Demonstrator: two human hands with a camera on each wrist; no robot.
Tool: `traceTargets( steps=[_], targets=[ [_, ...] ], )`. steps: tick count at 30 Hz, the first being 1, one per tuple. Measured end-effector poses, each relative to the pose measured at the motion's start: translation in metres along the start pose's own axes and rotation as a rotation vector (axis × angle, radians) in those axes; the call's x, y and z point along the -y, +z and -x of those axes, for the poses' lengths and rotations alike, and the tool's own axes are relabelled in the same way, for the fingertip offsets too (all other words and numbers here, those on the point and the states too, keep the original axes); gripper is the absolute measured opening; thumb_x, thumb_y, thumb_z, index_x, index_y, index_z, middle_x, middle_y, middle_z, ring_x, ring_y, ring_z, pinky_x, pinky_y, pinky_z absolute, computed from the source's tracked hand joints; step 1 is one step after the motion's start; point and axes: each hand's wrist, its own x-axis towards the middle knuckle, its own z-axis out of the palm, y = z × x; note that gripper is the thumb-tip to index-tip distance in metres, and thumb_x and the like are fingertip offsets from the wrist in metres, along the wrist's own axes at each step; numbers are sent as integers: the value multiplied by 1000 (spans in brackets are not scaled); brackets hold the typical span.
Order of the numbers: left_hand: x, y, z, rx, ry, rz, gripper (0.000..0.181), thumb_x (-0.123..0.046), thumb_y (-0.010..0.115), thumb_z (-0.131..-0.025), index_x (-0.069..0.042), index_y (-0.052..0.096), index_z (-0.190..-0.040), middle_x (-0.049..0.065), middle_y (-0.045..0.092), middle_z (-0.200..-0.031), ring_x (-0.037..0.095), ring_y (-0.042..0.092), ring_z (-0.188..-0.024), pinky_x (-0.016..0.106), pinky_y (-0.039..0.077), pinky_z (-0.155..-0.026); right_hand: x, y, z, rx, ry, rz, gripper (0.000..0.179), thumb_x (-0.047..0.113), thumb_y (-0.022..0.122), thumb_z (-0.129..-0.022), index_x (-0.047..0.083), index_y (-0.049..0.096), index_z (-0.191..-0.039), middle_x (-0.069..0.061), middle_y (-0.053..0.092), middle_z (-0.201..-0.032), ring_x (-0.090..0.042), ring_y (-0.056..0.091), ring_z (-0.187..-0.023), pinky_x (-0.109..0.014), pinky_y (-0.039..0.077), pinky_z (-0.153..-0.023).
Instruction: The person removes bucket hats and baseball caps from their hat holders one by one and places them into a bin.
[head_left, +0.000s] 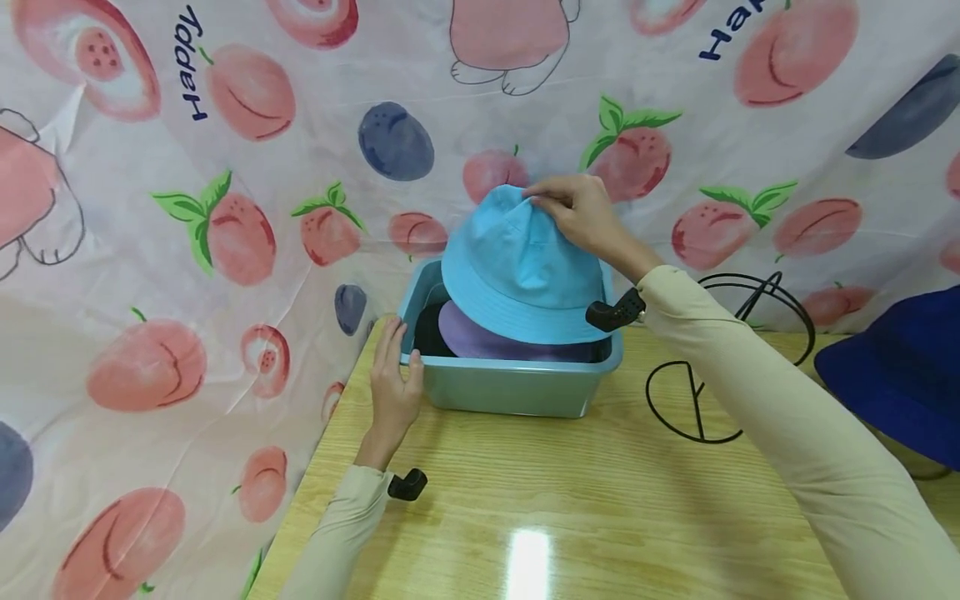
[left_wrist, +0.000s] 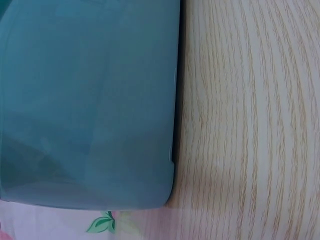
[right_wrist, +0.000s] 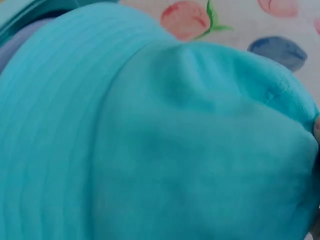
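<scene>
My right hand (head_left: 581,212) pinches the crown of a light blue bucket hat (head_left: 528,258), which hangs over a blue-green plastic basin (head_left: 517,387). In the right wrist view the same hat (right_wrist: 190,140) fills most of the picture, its crown drawn up into folds and its stitched brim toward the left. Below its brim lie a purple hat (head_left: 480,337) and something black (head_left: 430,332) inside the basin. My left hand (head_left: 395,387) rests with fingers extended on the basin's left rim. The left wrist view shows the basin's smooth side wall (left_wrist: 90,110) standing on the wooden table.
A black wire stand (head_left: 693,400) with round loops sits on the wooden table (head_left: 585,500) to the right, partly behind my right sleeve. Farther right is a dark blue hat (head_left: 900,367). A fruit-printed cloth (head_left: 315,100) hangs behind the table and down its left side.
</scene>
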Motion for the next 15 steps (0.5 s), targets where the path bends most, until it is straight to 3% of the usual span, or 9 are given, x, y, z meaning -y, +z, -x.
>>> traceTargets(
  steps=[4,10,15],
  targets=[
    [-1,-1,0,-8,-10,-5,44,-14,47,-93,11,50,-130,19,41,-143,40,38,-129,51,33,-103,-2,-2,8,102,38,32,26,17,63,-91,9,70,-115,-7,64,-119,-20,60,-111,-37,46,-94],
    [-2,0,0,-7,-2,-11,44,-13,48,-93,10,50,-130,21,42,-141,39,38,-130,49,32,-104,9,4,19,229,-96,59,25,14,68,-88,9,71,-113,-9,66,-115,-24,61,-109,-41,47,-92],
    [-2,0,0,-2,-10,-16,46,-19,46,-94,10,50,-130,19,41,-142,36,38,-131,48,32,-105,24,8,24,294,-191,-3,20,7,64,-89,9,74,-106,-7,69,-109,-18,63,-104,-35,50,-86]
  ],
)
